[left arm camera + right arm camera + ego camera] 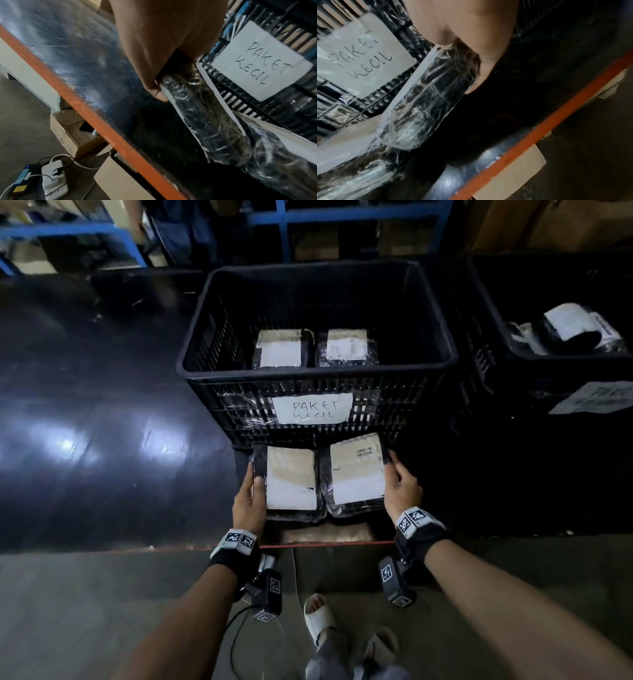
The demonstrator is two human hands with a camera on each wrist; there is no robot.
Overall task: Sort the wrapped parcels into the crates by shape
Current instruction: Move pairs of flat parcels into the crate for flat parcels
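We have two flat wrapped parcels side by side at the near edge of the black table (102, 422), right in front of the middle crate (318, 371). Our left hand (248, 501) grips the left parcel (291, 482) along its outer edge, thumb on top. Our right hand (402, 489) clasps the right parcel (356, 470) by its outer edge, fingers curled round the side. Both parcels look raised off the tabletop in the wrist views. The crate's paper sign (312, 408) reads "PAKET KECIL", and two similar flat parcels (317, 349) already lie inside it. A second crate (555, 371) to the right holds a rounder, rolled parcel (570, 332).
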